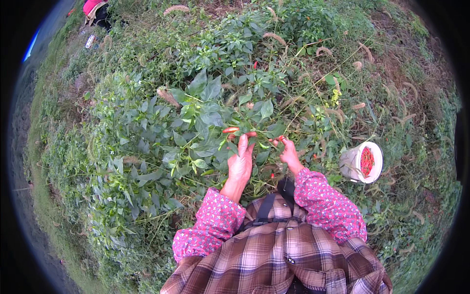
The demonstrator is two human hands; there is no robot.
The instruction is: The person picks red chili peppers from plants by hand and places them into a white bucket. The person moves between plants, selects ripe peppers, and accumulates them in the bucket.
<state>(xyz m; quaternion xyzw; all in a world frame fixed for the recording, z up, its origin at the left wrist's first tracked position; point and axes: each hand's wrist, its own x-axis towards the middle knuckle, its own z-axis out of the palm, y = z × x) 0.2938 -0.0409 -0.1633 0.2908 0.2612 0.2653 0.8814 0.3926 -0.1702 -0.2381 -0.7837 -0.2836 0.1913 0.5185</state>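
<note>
My left hand (240, 160) is among the leaves of a chili pepper plant (211, 117), its thumb and fingers closed around a leafy branch. A ripe red chili pepper (230, 129) hangs just above the left fingertips, and a green chili (222, 144) is beside them. To the right, my right hand (290, 152) pinches a small red chili (281, 137) between thumb and fingers, partly covering it. Another red chili (272, 175) shows low between my forearms. A white plastic bucket (349, 161) holding many red chilies (367, 161) leans to the right of my right hand.
Chili plants (308, 22) and foxtail grass (275, 38) crowd the ground all around. Thin stalks cross the right side near the bucket. At the upper left is another person (96, 11), partly cut off, with a white object (90, 41) close by.
</note>
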